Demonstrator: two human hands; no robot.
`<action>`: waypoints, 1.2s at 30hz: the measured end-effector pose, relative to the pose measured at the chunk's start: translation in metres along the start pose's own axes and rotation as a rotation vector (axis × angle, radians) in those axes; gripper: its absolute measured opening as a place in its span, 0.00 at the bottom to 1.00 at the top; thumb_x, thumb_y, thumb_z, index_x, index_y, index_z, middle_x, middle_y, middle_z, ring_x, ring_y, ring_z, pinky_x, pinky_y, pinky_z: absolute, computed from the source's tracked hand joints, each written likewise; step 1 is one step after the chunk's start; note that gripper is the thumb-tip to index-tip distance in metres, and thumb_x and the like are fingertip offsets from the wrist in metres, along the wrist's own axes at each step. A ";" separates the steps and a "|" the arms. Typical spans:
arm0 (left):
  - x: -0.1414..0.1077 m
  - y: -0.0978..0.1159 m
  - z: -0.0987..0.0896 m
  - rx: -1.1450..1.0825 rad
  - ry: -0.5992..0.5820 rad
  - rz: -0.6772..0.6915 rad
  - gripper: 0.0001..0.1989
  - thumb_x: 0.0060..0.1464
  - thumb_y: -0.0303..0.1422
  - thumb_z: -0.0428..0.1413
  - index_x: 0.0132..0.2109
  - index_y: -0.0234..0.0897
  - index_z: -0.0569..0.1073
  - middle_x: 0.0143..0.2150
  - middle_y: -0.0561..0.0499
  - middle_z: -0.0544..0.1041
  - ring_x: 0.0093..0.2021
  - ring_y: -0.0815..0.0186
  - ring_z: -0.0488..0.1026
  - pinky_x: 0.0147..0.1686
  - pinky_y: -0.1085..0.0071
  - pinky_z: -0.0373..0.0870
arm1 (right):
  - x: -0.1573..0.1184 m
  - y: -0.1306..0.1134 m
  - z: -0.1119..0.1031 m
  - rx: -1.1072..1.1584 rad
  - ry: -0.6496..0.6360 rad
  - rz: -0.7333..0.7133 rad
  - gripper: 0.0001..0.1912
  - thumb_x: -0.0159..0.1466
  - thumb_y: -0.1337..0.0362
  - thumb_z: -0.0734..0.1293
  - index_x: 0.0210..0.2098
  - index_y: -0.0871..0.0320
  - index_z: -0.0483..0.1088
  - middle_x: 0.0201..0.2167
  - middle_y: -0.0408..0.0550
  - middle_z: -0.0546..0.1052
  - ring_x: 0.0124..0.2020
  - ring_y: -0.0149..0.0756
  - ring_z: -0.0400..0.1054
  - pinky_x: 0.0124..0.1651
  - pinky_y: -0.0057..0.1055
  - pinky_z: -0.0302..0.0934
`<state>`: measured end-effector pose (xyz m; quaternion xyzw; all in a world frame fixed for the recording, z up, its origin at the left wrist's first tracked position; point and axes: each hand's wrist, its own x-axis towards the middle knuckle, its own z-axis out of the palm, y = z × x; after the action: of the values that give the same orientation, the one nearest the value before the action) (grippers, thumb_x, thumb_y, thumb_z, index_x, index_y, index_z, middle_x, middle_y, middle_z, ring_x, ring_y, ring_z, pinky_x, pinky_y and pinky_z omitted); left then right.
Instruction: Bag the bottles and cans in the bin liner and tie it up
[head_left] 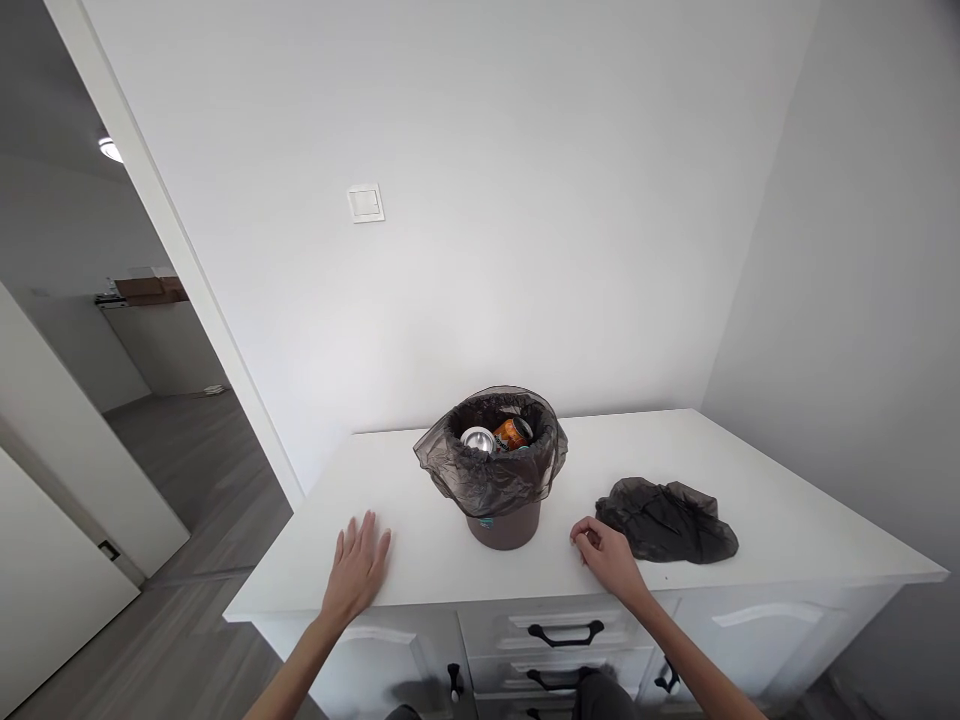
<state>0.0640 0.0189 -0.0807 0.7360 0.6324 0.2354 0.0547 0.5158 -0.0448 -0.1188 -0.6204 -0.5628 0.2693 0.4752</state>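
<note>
A small brown bin (504, 528) stands upright on the white cabinet top, lined with a translucent black bag (491, 485) folded over its rim. Inside it lie a silver-topped can (478, 439) and an orange can (513, 433). To the bin's left, my left hand (358, 565) lies flat on the cabinet top with fingers spread, holding nothing. On the bin's right, my right hand (606, 552) rests with curled fingers; what they hold, if anything, is too small to make out. Just beyond it lies a crumpled black bag (675, 522), partly behind the hand.
The white cabinet (780, 570) has drawers and doors with black handles below its top. A wall with a light switch (366, 203) rises behind. At the left, an open doorway shows another room with a cardboard box (150, 290).
</note>
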 end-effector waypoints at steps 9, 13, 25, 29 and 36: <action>0.000 -0.026 0.017 0.323 -0.069 0.102 0.36 0.69 0.52 0.39 0.75 0.35 0.58 0.77 0.45 0.53 0.77 0.51 0.48 0.74 0.47 0.45 | -0.002 0.006 0.005 -0.009 0.013 0.000 0.11 0.60 0.57 0.60 0.30 0.53 0.72 0.18 0.40 0.72 0.25 0.40 0.69 0.35 0.33 0.59; -0.003 -0.029 0.017 0.323 -0.056 0.106 0.36 0.70 0.52 0.39 0.75 0.37 0.58 0.77 0.46 0.53 0.77 0.52 0.48 0.74 0.48 0.46 | -0.003 0.006 0.005 -0.011 -0.011 0.020 0.11 0.60 0.57 0.60 0.31 0.53 0.72 0.18 0.40 0.71 0.25 0.40 0.69 0.35 0.33 0.59; -0.001 -0.017 0.007 0.185 -0.111 0.041 0.37 0.67 0.52 0.41 0.73 0.34 0.61 0.77 0.42 0.53 0.78 0.49 0.45 0.74 0.45 0.40 | 0.000 -0.002 0.006 0.192 -0.065 0.008 0.16 0.61 0.49 0.66 0.38 0.55 0.73 0.34 0.48 0.80 0.25 0.36 0.70 0.32 0.34 0.64; 0.021 0.002 -0.014 -0.148 -0.167 -0.008 0.38 0.59 0.60 0.50 0.64 0.36 0.73 0.72 0.36 0.65 0.74 0.41 0.55 0.71 0.40 0.47 | 0.022 -0.045 -0.008 0.482 -0.114 0.085 0.31 0.61 0.39 0.68 0.52 0.55 0.69 0.51 0.58 0.78 0.38 0.43 0.77 0.27 0.32 0.66; 0.093 0.110 -0.075 -0.936 -0.359 -0.119 0.42 0.62 0.66 0.40 0.61 0.38 0.73 0.58 0.36 0.79 0.53 0.53 0.80 0.51 0.59 0.76 | 0.071 -0.146 -0.053 0.542 -0.120 0.118 0.34 0.64 0.37 0.67 0.60 0.49 0.63 0.39 0.47 0.77 0.32 0.39 0.72 0.23 0.29 0.61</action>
<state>0.1404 0.0700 0.0525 0.6242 0.4805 0.3598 0.5001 0.5130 -0.0044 0.0467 -0.4851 -0.4604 0.4735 0.5731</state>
